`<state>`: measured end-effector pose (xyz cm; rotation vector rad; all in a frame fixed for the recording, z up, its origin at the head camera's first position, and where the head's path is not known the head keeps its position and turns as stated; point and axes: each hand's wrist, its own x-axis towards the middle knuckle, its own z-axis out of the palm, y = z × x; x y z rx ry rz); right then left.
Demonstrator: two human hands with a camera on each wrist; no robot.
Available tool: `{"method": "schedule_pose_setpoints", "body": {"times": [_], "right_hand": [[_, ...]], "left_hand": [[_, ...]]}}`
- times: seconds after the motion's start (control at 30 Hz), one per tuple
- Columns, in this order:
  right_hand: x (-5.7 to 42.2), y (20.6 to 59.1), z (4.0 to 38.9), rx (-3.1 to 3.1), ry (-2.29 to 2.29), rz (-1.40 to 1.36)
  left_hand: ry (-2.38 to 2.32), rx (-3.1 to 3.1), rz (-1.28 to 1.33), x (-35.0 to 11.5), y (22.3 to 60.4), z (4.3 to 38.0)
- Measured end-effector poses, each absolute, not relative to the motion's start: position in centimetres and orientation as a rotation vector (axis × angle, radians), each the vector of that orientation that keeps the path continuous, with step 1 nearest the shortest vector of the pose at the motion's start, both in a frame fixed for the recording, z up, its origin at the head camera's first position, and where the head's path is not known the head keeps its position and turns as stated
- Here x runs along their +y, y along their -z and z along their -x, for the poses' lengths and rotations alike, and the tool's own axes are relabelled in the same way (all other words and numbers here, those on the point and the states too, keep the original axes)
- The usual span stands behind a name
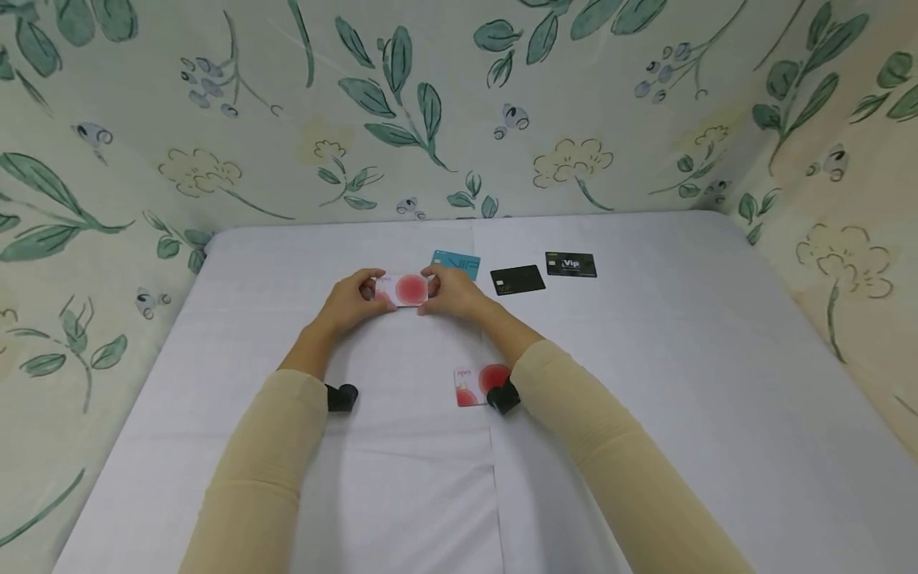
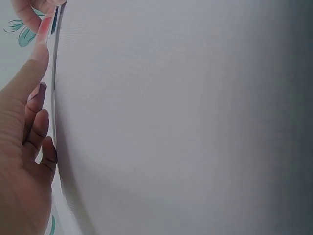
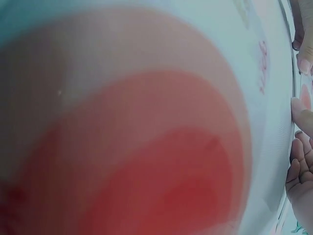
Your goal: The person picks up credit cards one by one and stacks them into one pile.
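Observation:
In the head view, a white card with a red circle (image 1: 410, 290) is held between both hands. My left hand (image 1: 350, 301) pinches its left end, thumb along the lower edge. At the other end, my right hand (image 1: 455, 293) grips it between thumb and fingers. The same card (image 2: 45, 29) shows as a thin red-and-white strip in the left wrist view. A second card of like design (image 1: 469, 387) lies on the table below the right wrist, partly hidden by the wrist camera; it fills much of the right wrist view, blurred.
Behind the right hand lies a blue card (image 1: 456, 262), partly covered. To its right are a plain black card (image 1: 518, 280) and a black "Vip" card (image 1: 570, 265). A white cloth covers the table (image 1: 645, 383). Leaf-patterned fabric (image 1: 445, 96) rises along its back and sides.

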<state>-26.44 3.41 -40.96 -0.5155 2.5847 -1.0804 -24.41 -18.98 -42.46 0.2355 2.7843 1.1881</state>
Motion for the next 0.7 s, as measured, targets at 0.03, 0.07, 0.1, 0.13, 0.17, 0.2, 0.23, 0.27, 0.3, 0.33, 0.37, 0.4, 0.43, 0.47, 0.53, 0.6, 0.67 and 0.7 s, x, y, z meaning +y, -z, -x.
{"method": "schedule_pose_setpoints", "body": {"times": [0.03, 0.07, 0.1, 0.13, 0.17, 0.2, 0.23, 0.27, 0.3, 0.33, 0.37, 0.4, 0.43, 0.47, 0.53, 0.6, 0.67, 0.7], "right_hand": [[3.4, 40.9, 26.4, 2.591, 1.073, 0.527], [3.5, 40.9, 26.4, 2.597, 1.063, 0.54], [3.5, 40.9, 26.4, 2.603, 1.051, 0.556], [3.6, 40.8, 26.4, 2.606, 1.04, 0.57], [3.6, 40.7, 26.3, 2.605, 1.031, 0.583], [3.8, 40.6, 26.3, 2.605, 1.016, 0.595], [3.9, 40.5, 26.3, 2.601, 1.01, 0.603], [4.0, 40.4, 26.3, 2.594, 1.002, 0.613], [4.2, 40.3, 26.3, 2.589, 0.995, 0.62], [4.3, 40.1, 26.4, 2.586, 0.988, 0.631], [4.5, 39.9, 26.4, 2.581, 0.983, 0.642], [4.7, 39.8, 26.4, 2.58, 0.972, 0.653], [4.8, 39.6, 26.5, 2.575, 0.974, 0.665], [5.0, 39.5, 26.6, 2.575, 0.971, 0.676], [5.3, 39.2, 26.7, 2.57, 0.97, 0.695], [5.5, 38.9, 26.9, 2.556, 0.971, 0.703], [5.7, 38.7, 26.9, 2.542, 0.973, 0.703], [5.8, 38.6, 26.9, 2.536, 0.971, 0.705]], "left_hand": [[-1.185, 2.786, -0.231, -19.0, 42.5, 24.4], [-1.188, 2.784, -0.22, -18.9, 42.5, 24.3], [-1.189, 2.78, -0.213, -18.9, 42.4, 24.3], [-1.187, 2.773, -0.213, -18.9, 42.4, 24.3], [-1.19, 2.767, -0.212, -18.8, 42.3, 24.3], [-1.2, 2.761, -0.212, -18.8, 42.3, 24.2], [-1.208, 2.755, -0.213, -18.7, 42.1, 24.2], [-1.222, 2.748, -0.214, -18.6, 42.0, 24.1], [-1.231, 2.745, -0.22, -18.6, 41.9, 24.1], [-1.237, 2.744, -0.229, -18.5, 41.9, 24.1], [-1.244, 2.744, -0.23, -18.5, 41.8, 24.0], [-1.248, 2.746, -0.236, -18.4, 41.7, 24.0], [-1.249, 2.749, -0.245, -18.4, 41.7, 24.0], [-1.247, 2.755, -0.263, -18.3, 41.7, 24.0], [-1.239, 2.766, -0.287, -18.2, 41.6, 24.1], [-1.231, 2.771, -0.304, -18.1, 41.6, 24.1], [-1.221, 2.771, -0.308, -18.1, 41.6, 24.2], [-1.22, 2.766, -0.299, -18.0, 41.5, 24.1]]}}
